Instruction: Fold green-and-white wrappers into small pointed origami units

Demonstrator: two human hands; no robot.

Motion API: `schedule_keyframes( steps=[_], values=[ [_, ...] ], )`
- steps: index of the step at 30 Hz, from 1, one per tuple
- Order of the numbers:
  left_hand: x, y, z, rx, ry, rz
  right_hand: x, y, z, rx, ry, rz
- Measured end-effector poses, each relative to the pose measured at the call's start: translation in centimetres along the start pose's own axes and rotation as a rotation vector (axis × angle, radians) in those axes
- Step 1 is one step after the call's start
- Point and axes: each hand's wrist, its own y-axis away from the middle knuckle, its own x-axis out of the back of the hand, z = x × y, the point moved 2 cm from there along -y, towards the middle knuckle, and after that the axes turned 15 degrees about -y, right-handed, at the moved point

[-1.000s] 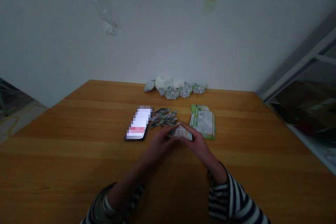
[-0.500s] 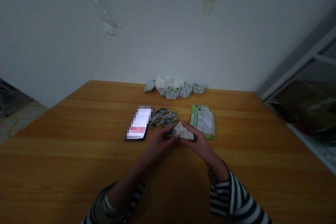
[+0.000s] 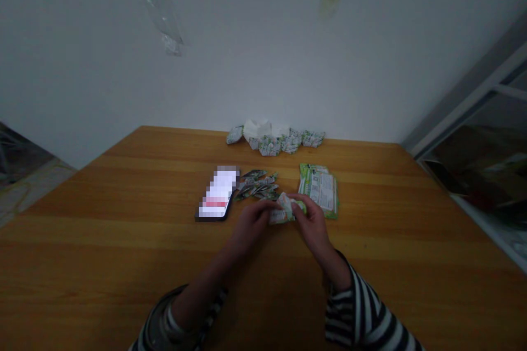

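Between my two hands is a folded piece of printed paper [image 3: 284, 211], white and green with small print. My left hand [image 3: 252, 223] pinches its left side, and my right hand [image 3: 312, 223] grips its right side with the thumb on top. Just behind the paper lies a loose pile of small folded paper pieces [image 3: 259, 184]. To the right of my right hand rests a stack of flat green-and-white printed sheets [image 3: 324, 192], partly covered by that hand.
A phone [image 3: 218, 194] with a lit, blurred screen lies left of the pile. Along the wall stands a row of crumpled or folded printed papers [image 3: 269, 145], some with white inside. The wooden table [image 3: 123, 219] meets a white wall; a shelf frame [image 3: 465, 104] is on the right.
The paper between my hands has gone from a flatter pointed shape to a more folded one, with green now showing. My right thumb has moved onto it.
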Motion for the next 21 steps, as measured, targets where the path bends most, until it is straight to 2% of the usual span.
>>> schedule_keyframes(
  steps=[4, 8, 15, 21],
  values=[
    [0.1, -0.1, 0.4, 0.036, 0.087, -0.022, 0.5, -0.3, -0.2, -0.115, -0.043, -0.083],
    [0.2, -0.2, 0.1, 0.056, 0.113, 0.034, 0.8, -0.5, -0.5, -0.194, -0.148, -0.196],
    [0.3, -0.2, -0.7, 0.119, 0.239, 0.038, 0.8, -0.5, -0.6, -0.230, -0.175, -0.160],
    [0.8, -0.4, -1.1, 0.164, 0.218, 0.084, 0.9, -0.6, -0.8, -0.324, -0.281, -0.171]
  ],
)
